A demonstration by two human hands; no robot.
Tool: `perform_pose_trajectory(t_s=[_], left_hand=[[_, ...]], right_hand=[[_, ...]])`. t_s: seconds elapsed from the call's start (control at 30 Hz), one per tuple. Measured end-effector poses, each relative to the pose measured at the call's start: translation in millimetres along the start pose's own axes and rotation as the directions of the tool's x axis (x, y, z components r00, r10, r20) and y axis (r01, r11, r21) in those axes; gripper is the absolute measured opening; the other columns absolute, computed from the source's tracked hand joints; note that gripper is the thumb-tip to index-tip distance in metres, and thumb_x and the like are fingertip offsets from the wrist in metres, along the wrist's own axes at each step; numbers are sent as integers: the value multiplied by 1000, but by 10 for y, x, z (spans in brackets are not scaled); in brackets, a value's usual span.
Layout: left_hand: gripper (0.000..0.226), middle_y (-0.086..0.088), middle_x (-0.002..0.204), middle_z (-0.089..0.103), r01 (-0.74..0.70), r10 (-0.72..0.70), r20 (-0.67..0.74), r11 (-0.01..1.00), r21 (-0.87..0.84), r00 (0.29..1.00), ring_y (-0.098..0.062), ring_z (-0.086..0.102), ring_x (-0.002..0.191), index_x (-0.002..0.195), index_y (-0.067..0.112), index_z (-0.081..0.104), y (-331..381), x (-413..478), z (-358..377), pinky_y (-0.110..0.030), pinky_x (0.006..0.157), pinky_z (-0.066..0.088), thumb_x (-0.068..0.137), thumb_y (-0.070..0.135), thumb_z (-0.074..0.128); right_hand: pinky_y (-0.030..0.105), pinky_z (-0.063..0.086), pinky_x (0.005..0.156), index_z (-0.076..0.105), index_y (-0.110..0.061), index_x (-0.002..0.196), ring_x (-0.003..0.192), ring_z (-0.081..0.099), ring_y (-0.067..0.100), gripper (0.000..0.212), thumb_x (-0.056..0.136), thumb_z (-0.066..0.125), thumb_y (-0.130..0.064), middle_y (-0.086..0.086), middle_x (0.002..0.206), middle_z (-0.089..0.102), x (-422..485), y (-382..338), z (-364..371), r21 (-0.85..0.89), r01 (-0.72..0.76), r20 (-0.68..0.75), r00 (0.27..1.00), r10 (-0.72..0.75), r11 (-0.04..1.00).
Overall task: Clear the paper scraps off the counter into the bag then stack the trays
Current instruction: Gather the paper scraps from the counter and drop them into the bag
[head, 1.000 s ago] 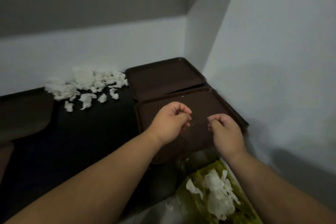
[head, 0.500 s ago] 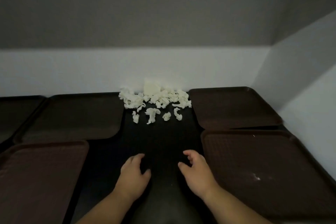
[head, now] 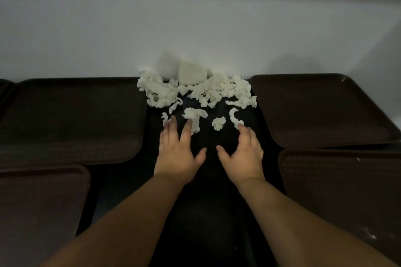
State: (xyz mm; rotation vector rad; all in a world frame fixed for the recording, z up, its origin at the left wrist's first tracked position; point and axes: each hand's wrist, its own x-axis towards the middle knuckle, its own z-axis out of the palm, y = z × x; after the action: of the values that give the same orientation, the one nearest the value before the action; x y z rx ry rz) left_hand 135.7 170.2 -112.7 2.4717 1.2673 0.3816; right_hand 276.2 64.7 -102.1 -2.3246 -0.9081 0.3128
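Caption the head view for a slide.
Open left hand and right hand reach toward white paper scraps piled on the dark counter between brown trays.

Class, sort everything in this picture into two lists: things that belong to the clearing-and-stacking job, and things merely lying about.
Belongs to the job:
white torn paper scraps
dark brown rectangular plastic trays, on both sides
black counter
left hand
right hand

Just there:
pale grey wall

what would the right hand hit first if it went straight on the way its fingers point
Probably the curled paper scrap just ahead of the right hand; whether they touch is unclear.
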Motion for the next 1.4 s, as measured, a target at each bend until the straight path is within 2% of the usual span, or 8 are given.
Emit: perform_pose_trajectory(t_s=[0.3,0.43,0.53,0.67,0.93,1.13,1.3,1.4], left_hand=[[75,-5,169,-2,-8,5,64,999,46,998,-27,-2,155,157,44,4,13,846,122,-51,125,4,96,65,42],[55,-1,157,28,-41,39,51,998,45,998,-23,22,146,146,41,37,17,1040,140,-46,116,19,94,56,47],[40,2,133,45,-68,65,35,996,64,997,-23,37,130,129,33,53,8,1058,161,-45,110,25,92,46,46],[22,6,106,45,-68,67,28,997,26,997,-22,44,110,108,26,53,9,1060,165,-42,104,32,91,37,44],[15,6,95,45,-110,110,10,993,50,994,-21,46,98,96,26,47,30,1052,173,-40,86,33,92,41,45],[57,2,110,52,-244,212,168,949,200,963,-25,49,111,116,32,58,67,996,117,-44,92,40,87,76,36],[38,3,89,52,-208,179,131,946,250,975,-17,49,83,100,25,68,297,531,66,-35,71,39,100,46,36],[34,5,81,51,-204,181,125,958,200,975,-16,52,76,88,21,70,445,-79,52,-34,67,43,96,41,43]], right_hand=[[48,11,121,8,-33,159,153,9,30,94,87,64,-59,14,167,1,954,-121,187,-118,-6,-8,1000,5,993],[51,7,122,1,-35,158,154,-8,33,86,94,55,-55,18,165,-18,1234,-161,248,-186,-102,-32,995,97,977],[51,12,123,29,-30,153,153,1,33,60,98,49,-41,17,165,8,1354,-146,330,-216,-98,-83,993,82,971],[45,26,113,58,-19,124,133,37,31,31,95,48,-26,10,134,51,1403,-115,400,-222,-68,-184,983,27,973],[42,43,89,54,-12,90,95,55,28,11,92,45,-17,5,91,56,1362,-149,277,-116,-19,-228,974,-8,993],[33,45,75,59,-6,97,87,56,22,13,92,50,-13,6,94,56,641,-15,-7,168,-17,-171,984,46,986],[15,45,60,61,-20,93,77,58,7,10,97,51,-18,-3,90,59,-385,46,-397,296,-176,94,983,155,939],[19,43,59,61,-23,92,74,57,9,12,97,51,-19,-4,84,61,-824,77,-703,393,-266,152,963,224,880]])
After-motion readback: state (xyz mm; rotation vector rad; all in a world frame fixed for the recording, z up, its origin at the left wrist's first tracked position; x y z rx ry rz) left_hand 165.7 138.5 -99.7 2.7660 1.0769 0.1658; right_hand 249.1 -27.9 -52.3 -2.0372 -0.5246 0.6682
